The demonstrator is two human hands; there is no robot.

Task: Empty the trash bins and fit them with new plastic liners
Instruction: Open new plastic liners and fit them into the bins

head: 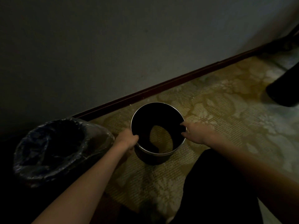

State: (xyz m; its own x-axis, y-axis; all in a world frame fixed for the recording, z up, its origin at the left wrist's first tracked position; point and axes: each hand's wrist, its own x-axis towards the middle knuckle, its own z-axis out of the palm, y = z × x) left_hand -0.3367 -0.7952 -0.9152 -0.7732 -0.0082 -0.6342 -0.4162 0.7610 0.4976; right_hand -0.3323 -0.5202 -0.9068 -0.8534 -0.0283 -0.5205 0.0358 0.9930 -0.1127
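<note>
Status check: the metal bin (157,131) stands upright on the patterned carpet (218,110), near the baseboard (161,85) that runs behind it. No liner shows over its bright rim, and no trash is visible in its dark interior. A carpet-coloured patch shows at the bottom; you cannot tell whether it is a reflection or an opening. Judge this bin as emptied but not yet lined, so fitting a new plastic liner is the step left here. To the left of the metal bin, and apart from it, the lined bin (53,151) carries crinkled plastic folded over its rim; the pictures do not show whether that liner is new or used. Far to the right of the metal bin stands a dark object (284,88), too dim to identify. Hand pose: your left grip (129,139) grasps the left side of the metal bin's rim, thumb inside and fingers wrapped on the outer wall. Your right grip (194,132) grasps the right side of the rim, fingers hooked over the edge into the opening. Both forearms reach forward and converge on the bin, with your dark-clothed leg (218,183) just below it.
</note>
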